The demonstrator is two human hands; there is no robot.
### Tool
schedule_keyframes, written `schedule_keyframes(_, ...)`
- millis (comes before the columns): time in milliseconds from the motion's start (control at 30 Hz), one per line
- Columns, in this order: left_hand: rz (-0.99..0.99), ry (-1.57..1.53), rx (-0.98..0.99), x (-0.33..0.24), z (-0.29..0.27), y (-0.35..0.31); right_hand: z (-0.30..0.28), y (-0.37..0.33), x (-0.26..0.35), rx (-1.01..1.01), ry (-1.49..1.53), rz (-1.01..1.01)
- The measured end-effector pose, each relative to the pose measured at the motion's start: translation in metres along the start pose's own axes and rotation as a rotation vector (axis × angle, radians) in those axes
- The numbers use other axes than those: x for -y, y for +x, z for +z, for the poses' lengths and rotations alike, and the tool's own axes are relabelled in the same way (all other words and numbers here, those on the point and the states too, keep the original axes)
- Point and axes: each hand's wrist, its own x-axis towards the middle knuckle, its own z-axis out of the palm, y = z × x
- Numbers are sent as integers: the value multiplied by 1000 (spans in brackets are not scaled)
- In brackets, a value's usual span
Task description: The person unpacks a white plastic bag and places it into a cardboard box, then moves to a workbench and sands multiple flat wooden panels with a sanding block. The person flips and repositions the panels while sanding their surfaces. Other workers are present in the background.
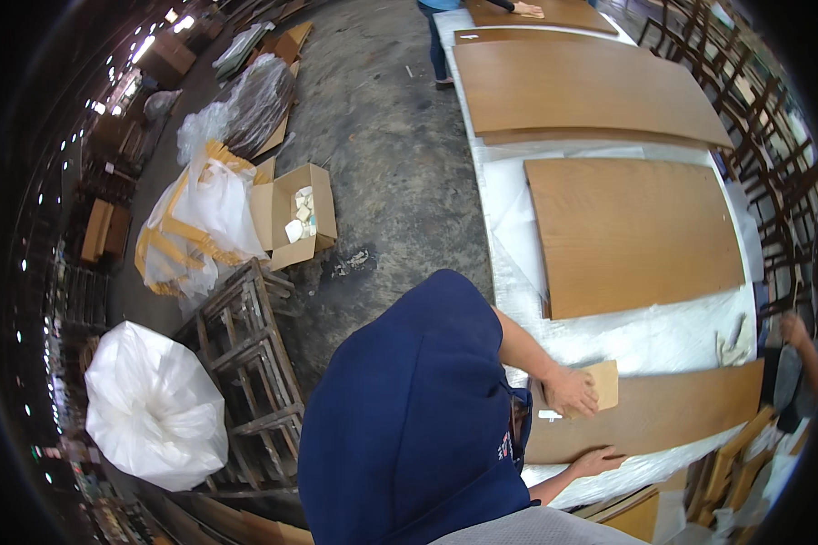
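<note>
A brown wooden panel (691,413) lies in front of me on a table covered with white padded wrap (627,341). On its left part, my left hand (573,391) presses a tan sheet that looks like sandpaper (605,381), fingers closed over it. A small white label (549,414) shows beside that hand. My right hand (598,461) rests at the panel's near edge, fingers stretched out and holding nothing. My navy sleeve and shirt cover the middle of the view.
Farther along the table lie more panels (636,236). A pale glove (734,343) sits at its right side. Other people's hands appear at the far end (527,9) and right (795,329). On the left stand an open carton (323,204), a wooden rack (264,341) and a plastic-wrapped bundle (154,404).
</note>
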Motion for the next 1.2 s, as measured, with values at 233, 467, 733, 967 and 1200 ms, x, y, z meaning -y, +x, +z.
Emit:
schedule_keyframes(233, 29, -22, 376, 22, -20, 38, -2, -51, -42, -93, -363, 246)
schedule_keyframes(467, 71, 294, 190, 121, -7, 187, -22, -34, 17, -210, -401, 147)
schedule_keyframes(733, 273, 373, 298, 112, 15, 293, -27, -22, 31, -162, -486, 252)
schedule_keyframes(967, 763, 238, 653, 36, 15, 169, -23, -27, 17, -346, -360, 260)
schedule_keyframes(1200, 143, 242, 92, 163, 27, 363, -22, -27, 15, -384, -409, 269)
